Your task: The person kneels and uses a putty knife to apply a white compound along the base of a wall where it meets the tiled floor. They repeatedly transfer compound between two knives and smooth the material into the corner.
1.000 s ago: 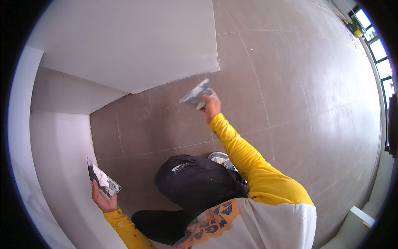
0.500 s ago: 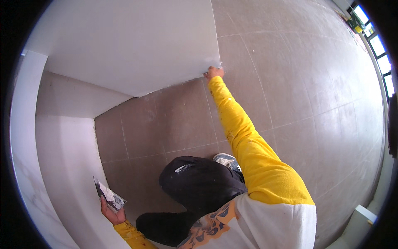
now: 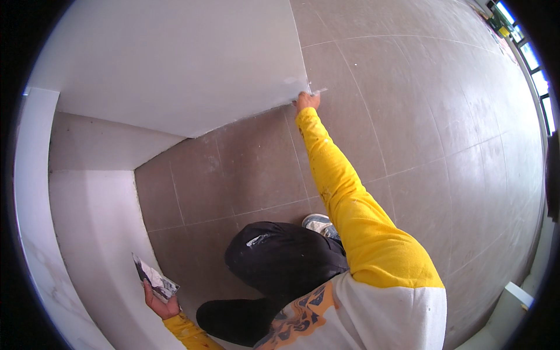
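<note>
My left hand [image 3: 158, 302] is closed on a flat metal putty trowel [image 3: 156, 280], low by the left wall. White putty and dark smears cover the blade's face. My right arm, in a yellow sleeve, reaches far forward to the bottom corner of a light grey wall [image 3: 192, 64]. There my right hand [image 3: 307, 102] is closed around a putty knife [image 3: 319, 91]. Only a thin strip of its blade shows, sticking out to the right past the wall's vertical edge. The fingers hide its handle.
Brown tiled floor [image 3: 396, 111] stretches out to the right. My dark-trousered knee [image 3: 274, 251] and a shoe [image 3: 319, 223] are below the wall. A recess with pale walls [image 3: 96, 204] lies left, beside a marbled ledge [image 3: 44, 262]. Windows [image 3: 529, 55] line the far right.
My right hand has shifted slightly right at the wall corner, and the knife's blade now shows past the edge. My left hand has barely moved. The view has tilted a little.
</note>
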A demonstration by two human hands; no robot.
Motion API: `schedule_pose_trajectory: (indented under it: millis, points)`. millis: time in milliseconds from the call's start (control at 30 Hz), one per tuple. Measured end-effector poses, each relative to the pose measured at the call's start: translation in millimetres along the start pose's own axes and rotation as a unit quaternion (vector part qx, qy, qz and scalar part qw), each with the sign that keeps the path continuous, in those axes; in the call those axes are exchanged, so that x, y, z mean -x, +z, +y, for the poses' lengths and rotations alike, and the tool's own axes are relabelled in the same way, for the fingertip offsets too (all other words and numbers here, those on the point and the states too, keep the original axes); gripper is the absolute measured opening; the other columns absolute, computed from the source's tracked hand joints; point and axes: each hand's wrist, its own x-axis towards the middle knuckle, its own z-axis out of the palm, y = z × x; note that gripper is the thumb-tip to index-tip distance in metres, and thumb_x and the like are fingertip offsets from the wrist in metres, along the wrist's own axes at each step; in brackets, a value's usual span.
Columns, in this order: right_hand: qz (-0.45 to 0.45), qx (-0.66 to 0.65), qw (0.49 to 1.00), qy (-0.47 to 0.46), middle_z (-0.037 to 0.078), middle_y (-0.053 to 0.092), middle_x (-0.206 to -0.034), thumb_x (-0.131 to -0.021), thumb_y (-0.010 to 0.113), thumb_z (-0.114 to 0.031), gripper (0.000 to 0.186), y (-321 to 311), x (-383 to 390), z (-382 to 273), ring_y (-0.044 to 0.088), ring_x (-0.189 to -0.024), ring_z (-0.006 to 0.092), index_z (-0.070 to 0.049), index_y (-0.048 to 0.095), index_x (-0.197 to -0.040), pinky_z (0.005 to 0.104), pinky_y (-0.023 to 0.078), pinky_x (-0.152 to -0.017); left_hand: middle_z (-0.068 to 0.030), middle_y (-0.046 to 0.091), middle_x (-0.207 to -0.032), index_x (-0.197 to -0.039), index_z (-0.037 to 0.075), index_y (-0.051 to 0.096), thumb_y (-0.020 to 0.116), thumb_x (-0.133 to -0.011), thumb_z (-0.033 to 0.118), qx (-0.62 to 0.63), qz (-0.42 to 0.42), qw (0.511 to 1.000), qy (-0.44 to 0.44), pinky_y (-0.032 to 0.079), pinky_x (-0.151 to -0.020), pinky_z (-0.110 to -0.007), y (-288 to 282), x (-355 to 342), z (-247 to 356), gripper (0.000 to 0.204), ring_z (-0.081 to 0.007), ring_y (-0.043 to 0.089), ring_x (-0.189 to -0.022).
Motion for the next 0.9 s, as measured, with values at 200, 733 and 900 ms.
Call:
schedule_pose_trajectory:
  millis: [200,733,900]
  points:
    - [-0.029,0.119,0.981,-0.150,0.029,0.058,-0.119,-0.075,0.054,-0.002,0.066,32,60,9,0.059,-0.109,0.0394,0.007,0.036,-0.138,0.0360,0.046,-0.094,-0.0023,0.062,-0.124,-0.128,0.012,0.058,0.064,-0.089,0.028,-0.058,-0.063,0.995,0.058,0.045,-0.092,-0.038,-10,-8,-9,0.043,-0.0206,0.058,-0.109]
    - [-0.231,-0.038,0.972,0.015,0.004,0.058,-0.119,-0.087,0.056,-0.006,0.049,8,186,-46,0.057,-0.098,0.0198,-0.011,0.047,-0.134,0.0387,0.051,-0.076,-0.0064,0.064,-0.117,-0.129,0.009,0.055,0.057,-0.094,0.025,0.041,-0.155,0.987,-0.024,0.048,-0.089,-0.039,28,-3,-4,0.038,-0.0208,0.061,-0.102]
    - [-0.560,0.143,0.763,-0.288,0.007,0.061,-0.113,-0.091,0.058,-0.003,0.038,-51,333,-134,0.057,-0.097,0.0197,-0.009,0.059,-0.128,0.0326,0.047,-0.082,-0.0088,0.064,-0.119,-0.124,0.002,0.057,0.060,-0.090,0.011,0.047,-0.210,0.976,-0.035,0.045,-0.099,-0.037,92,27,23,0.035,-0.0229,0.062,-0.110]
